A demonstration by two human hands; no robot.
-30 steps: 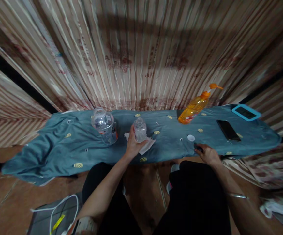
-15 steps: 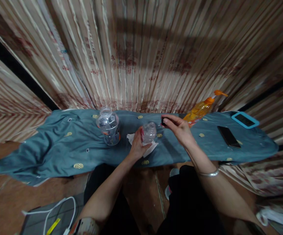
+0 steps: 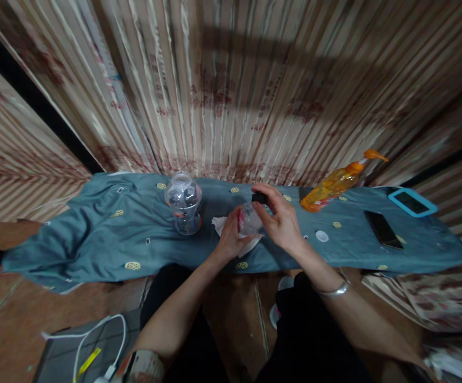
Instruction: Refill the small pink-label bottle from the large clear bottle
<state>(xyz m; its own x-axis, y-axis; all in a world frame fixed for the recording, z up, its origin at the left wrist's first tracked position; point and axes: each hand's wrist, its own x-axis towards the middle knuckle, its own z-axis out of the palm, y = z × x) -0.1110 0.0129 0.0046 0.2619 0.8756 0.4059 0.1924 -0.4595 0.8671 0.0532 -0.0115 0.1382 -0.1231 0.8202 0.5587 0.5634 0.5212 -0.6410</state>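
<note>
My left hand (image 3: 231,236) is wrapped round a small clear bottle (image 3: 249,219) with some pink on its side. Under it lies a crumpled white tissue (image 3: 218,224). Between the fingers of my right hand (image 3: 281,218) is a black cap (image 3: 259,198), held at the bottle's top; whether it touches the neck I cannot tell. To the left of both hands stands a larger clear plastic jar (image 3: 185,210) without a lid. An orange pump bottle (image 3: 332,186) stands beyond my right hand.
A teal patterned cloth (image 3: 95,229) covers the narrow table. A white round lid (image 3: 321,235), a dark phone (image 3: 382,230) and a blue-framed device (image 3: 412,202) lie at the right. A striped curtain (image 3: 231,96) hangs behind. On the floor, a white cable (image 3: 124,332) lies over a grey case.
My right hand has moved left with the black cap, from beside the small bottle to its top. The white round lid has come into sight. The whole view has shifted slightly.
</note>
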